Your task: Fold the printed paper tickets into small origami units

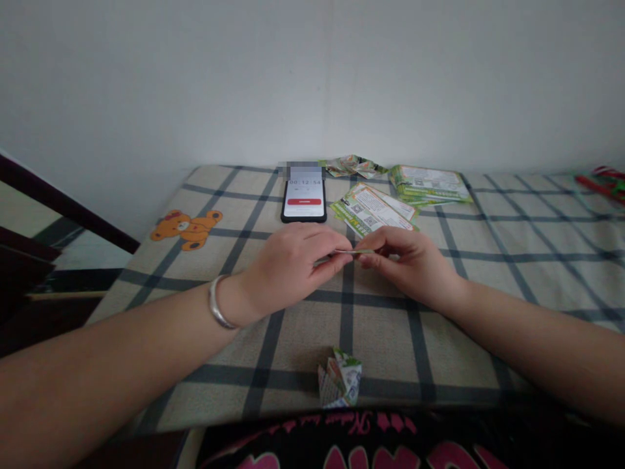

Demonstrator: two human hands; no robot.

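Observation:
Between my two hands, over the middle of the table, is a thin folded piece of paper, seen nearly edge-on. My left hand pinches its left end between thumb and fingers, and a silver bangle circles that wrist. The right end is pinched in my right hand. Just beyond my right hand lie loose printed leaflets in green and white. Close to the table's front edge sits a small folded paper shape with pointed flaps.
A phone showing a running timer lies behind my left hand. Crumpled folded papers and a leaflet stack rest along the wall. A bear cutout is at left on the checked tablecloth. Red items lie far right.

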